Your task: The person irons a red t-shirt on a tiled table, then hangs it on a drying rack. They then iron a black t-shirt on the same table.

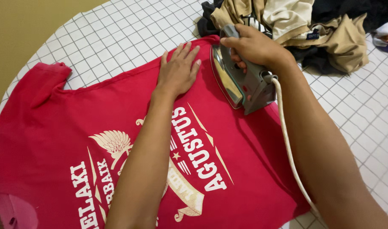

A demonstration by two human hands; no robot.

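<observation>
1. The left hand (177, 70) lies flat on a red T-shirt (66, 127) at centre frame.
2. The right hand (253, 44) grips a grey iron (240, 82), tilted on edge, upper centre.
3. A heap of clothes (329, 38) sits upper right on the checked bench (117, 34).

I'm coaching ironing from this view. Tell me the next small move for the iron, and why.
Probably tip the iron flat onto the red T-shirt. The right hand holds it tilted with the soleplate lifted, beside the left hand, which lies flat on the cloth near the hem, so lower it clear of those fingers.
</observation>
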